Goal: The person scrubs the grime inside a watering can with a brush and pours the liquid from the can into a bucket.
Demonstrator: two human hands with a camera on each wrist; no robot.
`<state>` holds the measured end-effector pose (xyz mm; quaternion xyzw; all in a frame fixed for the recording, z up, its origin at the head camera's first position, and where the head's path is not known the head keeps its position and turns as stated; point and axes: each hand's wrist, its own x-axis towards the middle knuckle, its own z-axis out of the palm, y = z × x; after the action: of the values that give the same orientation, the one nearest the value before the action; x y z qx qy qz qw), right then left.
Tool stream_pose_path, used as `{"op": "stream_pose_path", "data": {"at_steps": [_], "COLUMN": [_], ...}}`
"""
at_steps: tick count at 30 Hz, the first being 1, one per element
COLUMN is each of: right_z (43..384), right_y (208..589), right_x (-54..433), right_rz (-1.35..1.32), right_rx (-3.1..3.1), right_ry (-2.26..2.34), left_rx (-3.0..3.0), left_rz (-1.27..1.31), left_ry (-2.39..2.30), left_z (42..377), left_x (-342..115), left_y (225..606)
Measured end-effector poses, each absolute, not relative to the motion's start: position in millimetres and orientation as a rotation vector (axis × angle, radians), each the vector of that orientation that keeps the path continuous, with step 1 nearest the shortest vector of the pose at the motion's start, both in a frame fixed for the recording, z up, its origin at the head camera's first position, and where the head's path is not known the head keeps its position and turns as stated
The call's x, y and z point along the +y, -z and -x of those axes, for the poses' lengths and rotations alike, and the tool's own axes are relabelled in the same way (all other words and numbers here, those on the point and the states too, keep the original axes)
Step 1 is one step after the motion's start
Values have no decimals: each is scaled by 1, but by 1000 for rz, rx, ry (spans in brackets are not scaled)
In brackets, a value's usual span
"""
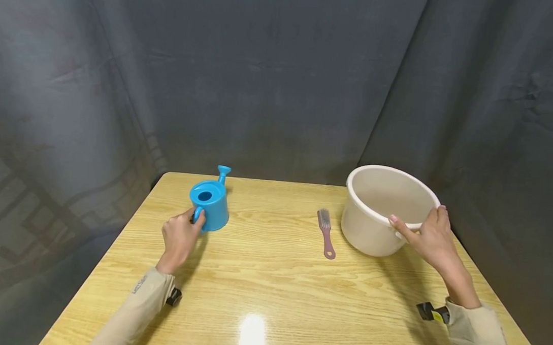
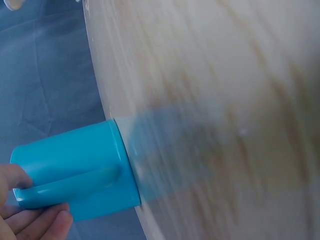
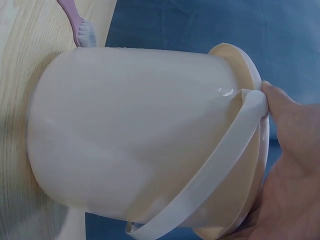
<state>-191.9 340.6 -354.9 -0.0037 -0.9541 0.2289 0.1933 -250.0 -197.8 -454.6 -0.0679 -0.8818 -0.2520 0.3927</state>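
Note:
On the left of the table, a blue toy-like watering can [image 1: 216, 214] stands upright, its spout pointing to the back. My left hand [image 1: 179, 236] grips its handle [image 2: 70, 189], fingers curled around the upper end in the left wrist view. At the right, my right hand [image 1: 435, 245] holds the rim of a cream plastic bucket [image 1: 365, 227], thumb along the near edge and fingers over the right side. The bucket's rim slopes down toward that hand in the head view. Its carrying handle [image 3: 210, 167] hangs against the outer wall. I see no contents in the visible part of the bucket.
A small brush [image 1: 327, 239] with a mauve handle and pale bristles lies just left of the bucket. The wooden table [image 1: 264, 273] has its far edge close behind these things. Dark grey curtains [image 1: 279, 91] hang behind and on both sides.

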Motion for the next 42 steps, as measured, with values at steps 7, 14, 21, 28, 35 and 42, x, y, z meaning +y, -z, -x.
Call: {"op": "stream_pose_path", "data": {"at_steps": [7, 14, 21, 28, 35, 42], "right_z": [192, 190, 189, 188, 182, 178], "right_y": [353, 354, 356, 353, 349, 346], "right_x": [340, 340, 340, 337, 332, 324], "right_rz": [19, 27, 31, 9, 11, -111], "right_rx": [-2698, -2735, -2724, -2712, -2675, -2468], "right_ry": [-669, -738, -747, -737, -676, -601], "left_rx": [-2223, -2188, -2131, -2079, -2012, -1940], "left_rz": [187, 168, 202, 216, 254, 300], "left_ry": [657, 684, 669, 677, 689, 686], "left_z": [249, 248, 250, 250, 252, 255], "left_x": [-201, -204, -206, -207, -206, -202], "left_y": [455, 452, 449, 445, 438, 430]}}
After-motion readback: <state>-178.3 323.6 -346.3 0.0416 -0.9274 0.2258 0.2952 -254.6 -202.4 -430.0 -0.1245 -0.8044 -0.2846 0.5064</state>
